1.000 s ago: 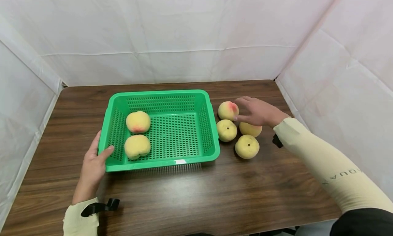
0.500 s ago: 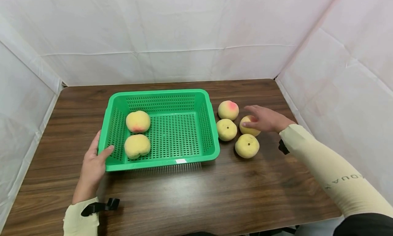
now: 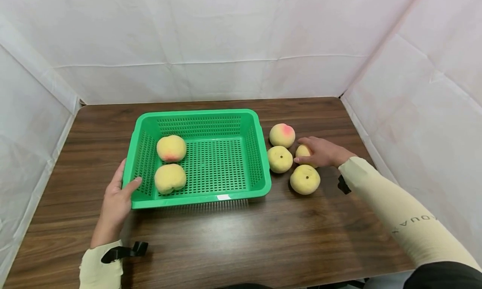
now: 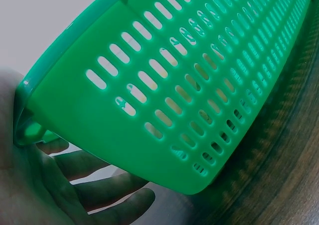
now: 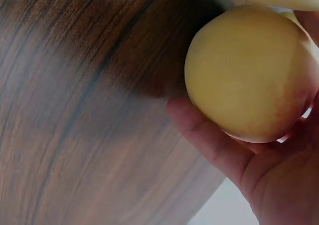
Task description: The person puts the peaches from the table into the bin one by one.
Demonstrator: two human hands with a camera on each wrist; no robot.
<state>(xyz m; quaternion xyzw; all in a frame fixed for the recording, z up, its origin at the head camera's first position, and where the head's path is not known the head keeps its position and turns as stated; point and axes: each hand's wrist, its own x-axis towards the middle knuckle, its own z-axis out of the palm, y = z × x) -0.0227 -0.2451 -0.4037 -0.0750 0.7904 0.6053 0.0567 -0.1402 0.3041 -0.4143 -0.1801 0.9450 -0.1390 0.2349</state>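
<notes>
My left hand [image 3: 116,201] grips the left end of a green perforated plastic basket [image 3: 162,203], thumb over the rim and fingers on the outside wall. In the left wrist view those fingers [image 4: 107,190] reach along beneath the basket's end. Two yellow peaches, one [image 3: 171,148] behind the other [image 3: 170,178], lie in the left part of the basket. On the right, my right hand [image 3: 324,152] holds a peach [image 5: 244,75] between thumb and fingers, partly covering it in the head view. Close around it are a pink-tipped peach [image 3: 282,135] and two yellow ones [image 3: 280,159], [image 3: 305,179].
Everything stands on a dark wood-grain table [image 3: 222,247]. White sheeting [image 3: 211,38] rises behind the table and along both sides. The table's front edge shows at the lower right. Black straps are on both wrists.
My right hand has come away from the pink-tipped peach, moved to the peach at its right and taken hold of it. The left hand and basket stay as they were.
</notes>
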